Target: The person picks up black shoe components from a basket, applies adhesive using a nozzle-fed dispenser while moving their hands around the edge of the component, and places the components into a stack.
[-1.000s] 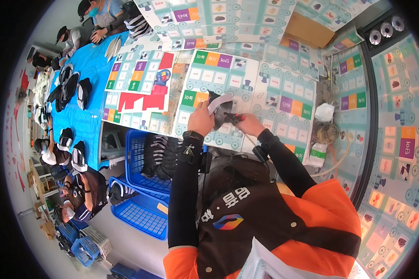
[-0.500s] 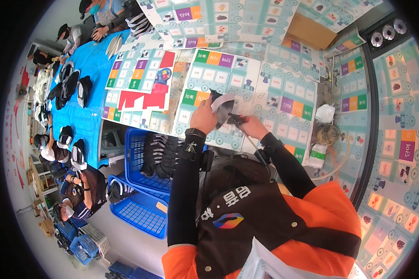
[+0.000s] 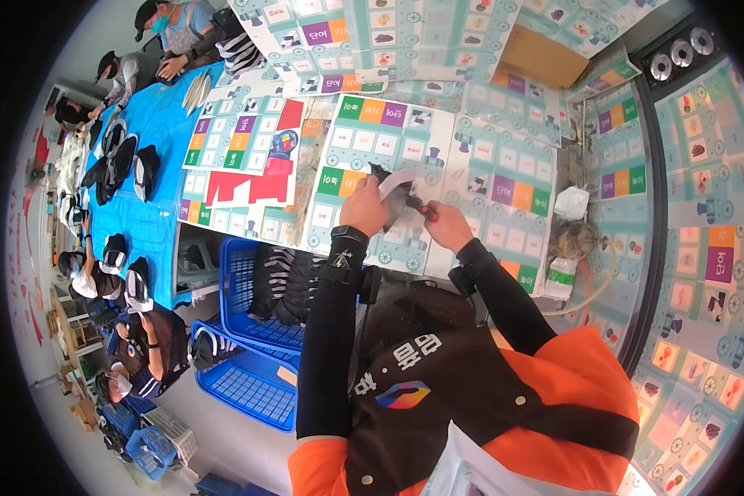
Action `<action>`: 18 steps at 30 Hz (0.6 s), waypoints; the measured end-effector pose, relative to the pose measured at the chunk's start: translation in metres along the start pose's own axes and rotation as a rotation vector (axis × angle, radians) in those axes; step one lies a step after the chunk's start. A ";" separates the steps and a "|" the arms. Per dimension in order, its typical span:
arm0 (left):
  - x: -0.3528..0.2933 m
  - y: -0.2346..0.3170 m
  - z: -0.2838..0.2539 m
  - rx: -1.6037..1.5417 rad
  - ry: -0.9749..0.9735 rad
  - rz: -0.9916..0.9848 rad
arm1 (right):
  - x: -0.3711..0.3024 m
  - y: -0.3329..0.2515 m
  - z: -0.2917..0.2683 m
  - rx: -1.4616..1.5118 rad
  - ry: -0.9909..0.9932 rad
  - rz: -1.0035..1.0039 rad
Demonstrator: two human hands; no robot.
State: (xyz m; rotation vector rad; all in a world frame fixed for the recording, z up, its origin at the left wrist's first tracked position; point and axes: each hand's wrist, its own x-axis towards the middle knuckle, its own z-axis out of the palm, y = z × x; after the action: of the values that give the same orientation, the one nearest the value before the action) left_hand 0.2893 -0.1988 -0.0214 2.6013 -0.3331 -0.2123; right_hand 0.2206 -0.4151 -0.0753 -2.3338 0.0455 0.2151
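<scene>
Over the sheet-covered worktable (image 3: 372, 140), my left hand (image 3: 364, 208) is closed around a dark grey and black shoe upper (image 3: 395, 203) with a pale band along its edge. The upper is tilted and held just off the printed sheets. My right hand (image 3: 450, 228) grips a small black and red tool that looks like a spray gun (image 3: 424, 210). Its front end points left at the upper, very close to it; whether they touch I cannot tell. My fingers partly hide the tool's handle.
Left of my left arm, a blue basket (image 3: 236, 277) holds dark striped shoe parts, above another blue basket (image 3: 244, 397). Several shoes lie on the blue-covered table (image 3: 161, 231), with co-workers beyond. A green-and-white packet (image 3: 560, 277) stands at the right edge.
My right hand and the spray gun have shifted slightly, and the hand's angle has turned. The left hand still holds the upper in nearly the same place. The whole view has moved a little.
</scene>
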 end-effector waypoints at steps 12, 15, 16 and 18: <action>-0.010 -0.001 0.002 -0.041 -0.014 -0.010 | -0.008 0.006 -0.006 0.062 -0.087 0.044; -0.018 -0.001 0.001 -0.066 -0.024 -0.079 | -0.011 0.003 -0.006 0.169 -0.168 0.104; -0.019 -0.001 0.001 -0.065 -0.025 -0.078 | -0.010 0.004 -0.005 0.169 -0.167 0.104; -0.022 -0.003 -0.001 -0.077 0.020 -0.063 | -0.009 0.007 0.001 0.154 -0.266 0.101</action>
State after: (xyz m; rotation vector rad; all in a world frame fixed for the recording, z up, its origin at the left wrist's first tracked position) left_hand 0.2688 -0.1896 -0.0199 2.5382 -0.2311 -0.2160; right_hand 0.2106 -0.4193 -0.0797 -2.1341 0.0465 0.5513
